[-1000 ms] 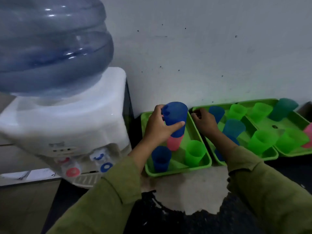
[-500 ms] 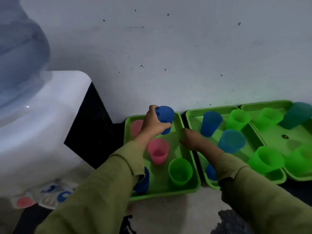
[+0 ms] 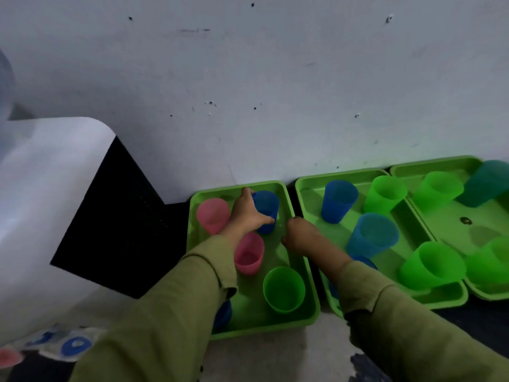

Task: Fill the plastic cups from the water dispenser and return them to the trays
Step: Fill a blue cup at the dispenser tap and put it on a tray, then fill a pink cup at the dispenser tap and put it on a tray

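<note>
Left tray [image 3: 261, 323], 12 = wall side: pink cup [image 3: 213, 215] at 11, blue cup [image 3: 265, 210] at 1 w/ left hand [image 3: 245, 213] round it, second pink cup [image 3: 249, 256] mid-tray, green cup [image 3: 283, 289] at 5. Bare floor only along the 3 o'clock edge, where the right hand [image 3: 298, 235] sits curled; gripping the rim or not, can't tell. Wall [image 3: 248, 106] shuts off 12, water dispenser [image 3: 41, 216] blocks 9. Open surface [image 3: 261, 357] at 6. Right tray [image 3: 440, 224]: bare middle btwn cups.
</note>
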`<state>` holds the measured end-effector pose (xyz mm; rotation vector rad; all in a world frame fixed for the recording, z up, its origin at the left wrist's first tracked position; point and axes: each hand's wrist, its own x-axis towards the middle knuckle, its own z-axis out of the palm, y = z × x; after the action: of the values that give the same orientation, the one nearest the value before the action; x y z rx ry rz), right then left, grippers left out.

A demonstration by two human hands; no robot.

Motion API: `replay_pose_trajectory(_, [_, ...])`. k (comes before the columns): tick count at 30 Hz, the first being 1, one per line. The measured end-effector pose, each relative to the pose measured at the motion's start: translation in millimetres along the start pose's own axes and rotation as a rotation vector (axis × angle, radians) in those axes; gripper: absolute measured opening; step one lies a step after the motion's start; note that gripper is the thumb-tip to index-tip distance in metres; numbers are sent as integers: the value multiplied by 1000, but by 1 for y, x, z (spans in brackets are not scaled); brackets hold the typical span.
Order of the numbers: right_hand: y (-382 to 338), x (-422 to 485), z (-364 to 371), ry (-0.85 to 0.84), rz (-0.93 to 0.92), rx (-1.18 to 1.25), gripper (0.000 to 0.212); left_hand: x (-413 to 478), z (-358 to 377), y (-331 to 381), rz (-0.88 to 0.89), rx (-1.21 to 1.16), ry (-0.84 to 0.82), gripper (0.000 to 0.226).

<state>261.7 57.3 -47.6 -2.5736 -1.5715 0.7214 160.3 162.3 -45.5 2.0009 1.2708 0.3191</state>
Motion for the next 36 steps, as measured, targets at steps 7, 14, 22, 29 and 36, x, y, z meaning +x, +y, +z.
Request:
replay_pose_trajectory(7, [3,0,0,11,-20,-21,29,-2,-2,3,-1,16,-31,86])
replay_pose_trajectory(14, [3,-4,2,26,-14,40,32,-13,-27,3,44,-81,64,79])
replay_pose_trajectory(22, [0,-7,6,-6,-1,137,34,-33,-56,-30,24,-20,472,66])
replay_pose_trajectory(29, [-2,-10,9,-18,12,153,36,-34,-53,-53,-238,-23,285,95])
replay_pose_trajectory(36, [0,-14,9,13,24,210,30,-31,-53,-56,-246,-52,295,83])
